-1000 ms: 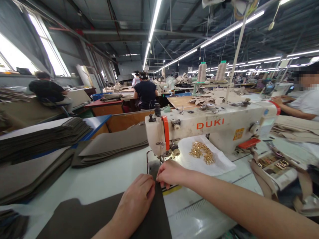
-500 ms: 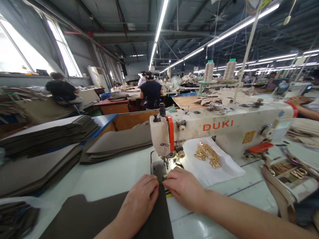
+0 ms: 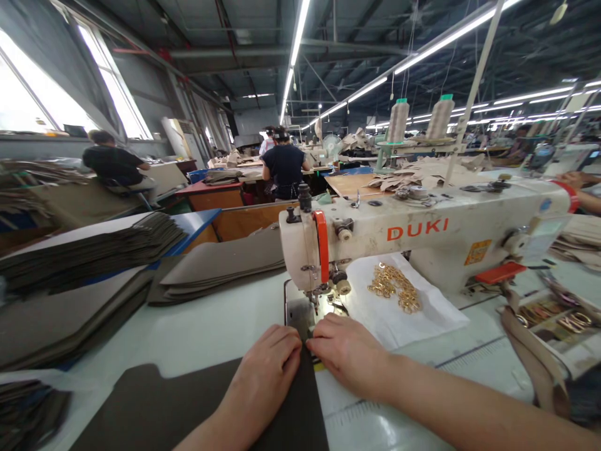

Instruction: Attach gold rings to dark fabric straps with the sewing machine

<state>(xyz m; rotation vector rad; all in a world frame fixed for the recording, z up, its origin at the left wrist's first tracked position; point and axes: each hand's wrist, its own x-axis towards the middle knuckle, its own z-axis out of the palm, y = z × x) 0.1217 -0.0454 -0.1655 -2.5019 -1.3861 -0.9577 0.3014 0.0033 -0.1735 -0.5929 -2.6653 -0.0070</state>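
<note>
My left hand (image 3: 267,373) lies palm down at the lower middle of the frame on a flat dark brown panel of stiff material (image 3: 164,410). Its fingers (image 3: 286,341) are close together and slightly bent, pressing on the panel's top right corner without gripping it. The panel spreads from the lower left of the frame up to the steel needle plate (image 3: 297,311), lying flat on the pale green worktable (image 3: 211,326).

Just to the right, almost touching the left hand, my right hand (image 3: 350,351) rests knuckles up. Its fingertips (image 3: 315,338) curl down onto the right edge of the panel, close below the presser foot. I cannot tell whether they pinch the edge or only hold it down. Both hands sit right in front of the cream sewing machine with orange DUKI lettering (image 3: 422,232), which fills the middle right of the frame.

As for what holds things: at the far left, a stack of grey-brown cut panels (image 3: 89,250) sits on a blue-edged board. Right of centre, under the machine's arm, a white sheet (image 3: 422,322) lies spread on the table with a heap of small gold metal rings (image 3: 394,294) on it. At the right edge, a shallow open tray (image 3: 544,329) carries larger gold-coloured buckles (image 3: 573,321), too blurred to tell more.
</note>
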